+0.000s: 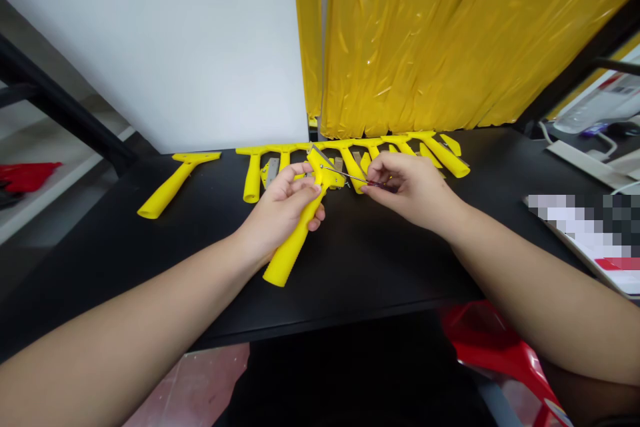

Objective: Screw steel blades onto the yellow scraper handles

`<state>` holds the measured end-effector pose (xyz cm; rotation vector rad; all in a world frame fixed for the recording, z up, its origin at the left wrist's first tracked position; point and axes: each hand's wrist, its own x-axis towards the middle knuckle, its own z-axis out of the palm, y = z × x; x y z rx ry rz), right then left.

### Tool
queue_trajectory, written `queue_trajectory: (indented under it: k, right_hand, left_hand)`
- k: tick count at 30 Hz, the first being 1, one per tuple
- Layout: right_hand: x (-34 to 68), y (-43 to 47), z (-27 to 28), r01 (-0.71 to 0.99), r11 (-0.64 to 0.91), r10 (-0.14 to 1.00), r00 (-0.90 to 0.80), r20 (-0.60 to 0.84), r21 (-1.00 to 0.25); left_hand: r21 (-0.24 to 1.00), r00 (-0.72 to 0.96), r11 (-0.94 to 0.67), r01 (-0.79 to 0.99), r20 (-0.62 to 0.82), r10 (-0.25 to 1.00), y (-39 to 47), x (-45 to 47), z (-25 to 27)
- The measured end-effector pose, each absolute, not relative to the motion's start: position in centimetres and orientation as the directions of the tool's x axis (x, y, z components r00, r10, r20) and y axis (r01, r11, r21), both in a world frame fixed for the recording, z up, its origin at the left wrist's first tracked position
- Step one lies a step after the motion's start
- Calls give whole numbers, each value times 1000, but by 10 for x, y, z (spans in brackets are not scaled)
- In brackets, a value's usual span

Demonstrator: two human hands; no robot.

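My left hand [293, 203] is closed round the neck of a yellow scraper [291, 250], its hollow handle pointing down toward me and its head tilted up. A strip of grey metal shows along the head's upper edge. In my right hand [407, 183] is a thin screwdriver [345, 175], pinched between thumb and fingers near its dark red handle. The shaft lies across the scraper's head, with its tip by a small screw there. Behind my hands, several similar yellow scrapers [253, 177] lie in a row on the black table [200, 293].
One yellow scraper [173, 187] lies apart at the left. A white panel [200, 47] and yellow plastic wrapping [425, 33] stand along the back. At the right lies a flat item, partly blurred, near a white cable [607, 147]. Something red [495, 340] is below the table's front edge.
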<state>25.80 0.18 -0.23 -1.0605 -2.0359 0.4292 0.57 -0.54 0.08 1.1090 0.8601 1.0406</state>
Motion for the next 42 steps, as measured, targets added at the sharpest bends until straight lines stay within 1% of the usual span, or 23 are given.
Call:
queue_trajectory:
  k: [4,7,11,13,15,18,21,25,27,29,31,35,38,40,42]
  right_hand:
    - [259,2,-3,536,594,802,-340,491,-599]
    - [259,1,-5,510,586,809,-329,487,-630]
    - [259,1,-6,409,528,849,-286,445,-744]
    - [258,2,-5,349,481,874,-258,411,-804]
    - [257,2,-3,322,441,894,-238,379,-838]
    - [256,3,-2,333,422,904,-234,359,-843]
    - [255,3,-2,353,420,903,-257,345,-836]
    - [254,3,-5,301,360,910,-323,261,-883]
    - [254,2,-4,273,382,897,-337,284,-883]
    - [253,1,-3,259,429,883,-320,342,-865]
    - [251,1,-1,253,442,883,-294,367,-861]
    - [250,2,-3,211,358,918,-255,302,-909]
    - [249,3,-8,119,299,925,-278,257,-947]
    - [249,3,-12,83,310,905,-332,267,-947]
    - [250,3,-15,106,354,890,-344,300,-929]
  left_hand:
    - [980,298,63,-190,-4,955,-6,7,-1]
    - [992,280,-24,-123,58,958,-7,7,-2]
    - [987,236,-158,-23,159,959,-8,6,-2]
    - [979,226,-205,14,196,954,-8,5,-3]
    - [970,226,-240,48,224,948,-9,4,-4]
    - [955,215,-285,79,263,940,-9,2,-6]
    - [952,180,-300,64,285,942,-10,0,-7]
    - [944,168,-321,82,304,938,-9,0,-7]
    - [941,165,-326,87,309,937,-9,0,-7]
    - [944,157,-323,74,308,938,-9,0,-7]
    - [941,160,-329,75,314,936,-9,-1,-7]
    - [924,203,-356,141,325,924,-9,-3,-9]
    - [894,241,-392,217,340,909,-8,-5,-12]
    - [867,252,-438,239,381,890,-5,-6,-15]
    - [845,254,-476,242,418,872,-2,-7,-18]
